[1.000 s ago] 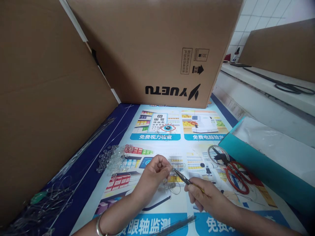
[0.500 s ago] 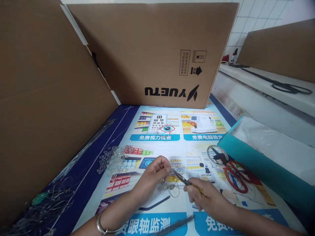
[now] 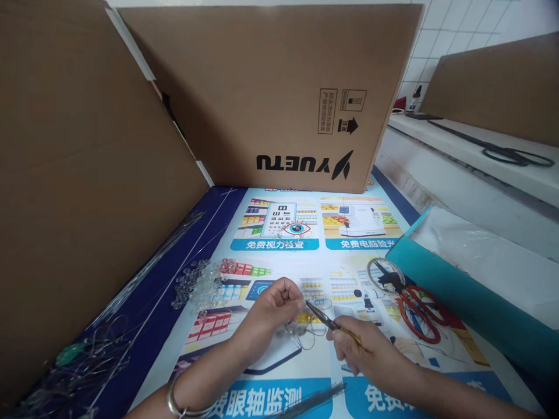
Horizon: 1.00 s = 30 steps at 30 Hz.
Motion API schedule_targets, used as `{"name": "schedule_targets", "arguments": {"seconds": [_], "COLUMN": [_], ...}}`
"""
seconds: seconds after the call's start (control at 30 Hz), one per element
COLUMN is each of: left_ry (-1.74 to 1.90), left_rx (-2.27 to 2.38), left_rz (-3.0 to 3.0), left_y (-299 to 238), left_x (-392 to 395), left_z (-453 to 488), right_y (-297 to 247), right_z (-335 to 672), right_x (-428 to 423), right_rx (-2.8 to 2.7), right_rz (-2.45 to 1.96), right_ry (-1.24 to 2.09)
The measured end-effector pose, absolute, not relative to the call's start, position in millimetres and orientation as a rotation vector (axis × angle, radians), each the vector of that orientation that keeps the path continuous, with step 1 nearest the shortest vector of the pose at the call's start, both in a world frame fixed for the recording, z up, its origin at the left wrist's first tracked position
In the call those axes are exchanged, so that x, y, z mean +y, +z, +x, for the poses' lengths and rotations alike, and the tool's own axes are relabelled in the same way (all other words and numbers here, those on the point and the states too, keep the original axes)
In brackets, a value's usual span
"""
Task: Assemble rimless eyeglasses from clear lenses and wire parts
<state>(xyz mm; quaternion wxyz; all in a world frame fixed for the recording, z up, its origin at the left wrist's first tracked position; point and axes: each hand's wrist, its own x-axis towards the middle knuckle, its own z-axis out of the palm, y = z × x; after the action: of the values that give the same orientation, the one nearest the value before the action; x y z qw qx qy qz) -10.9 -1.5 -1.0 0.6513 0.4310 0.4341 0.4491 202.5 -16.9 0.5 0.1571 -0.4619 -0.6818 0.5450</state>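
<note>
My left hand [image 3: 276, 314] pinches a thin looped wire [image 3: 312, 337] that carries a few clear beads [image 3: 297, 329]. A pair of pliers [image 3: 322, 317] with yellowish handles is gripped in my right hand [image 3: 362, 343]. The tips of its jaws meet my left fingertips, where the wire is too small to make out. To the left of my hands lies a heap of clear beads [image 3: 201, 285]. Below them, on the printed sheet, is a bundle of thin straight wires [image 3: 312, 401].
Red-handled scissors [image 3: 421, 314] lie at right by a roll of tape [image 3: 384, 274]. Behind them stands a teal box [image 3: 463, 285] with plastic inside. Cardboard panels [image 3: 262, 87] wall off the back and left. Tangled wires [image 3: 87, 361] lie at lower left.
The wire loops and beads below my left hand have shifted slightly. Both hands and the pliers stay in nearly the same place.
</note>
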Motion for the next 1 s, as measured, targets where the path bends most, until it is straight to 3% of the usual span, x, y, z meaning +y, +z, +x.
{"name": "schedule_targets", "arguments": {"seconds": [0.57,1.0], "left_ry": [1.079,1.065], "left_rx": [1.139,1.149], "left_rz": [1.190,1.240], "left_y": [-0.3,0.8], "left_x": [-6.0,-5.5], "left_z": [-10.1,-12.7], "right_y": [0.7,1.2], "right_z": [202.8,199.9], "right_x": [-14.1,-17.0], "right_rx": [-1.640,-1.689], "right_rz": [-1.179,-1.203], "right_ry": [1.989,1.850]}}
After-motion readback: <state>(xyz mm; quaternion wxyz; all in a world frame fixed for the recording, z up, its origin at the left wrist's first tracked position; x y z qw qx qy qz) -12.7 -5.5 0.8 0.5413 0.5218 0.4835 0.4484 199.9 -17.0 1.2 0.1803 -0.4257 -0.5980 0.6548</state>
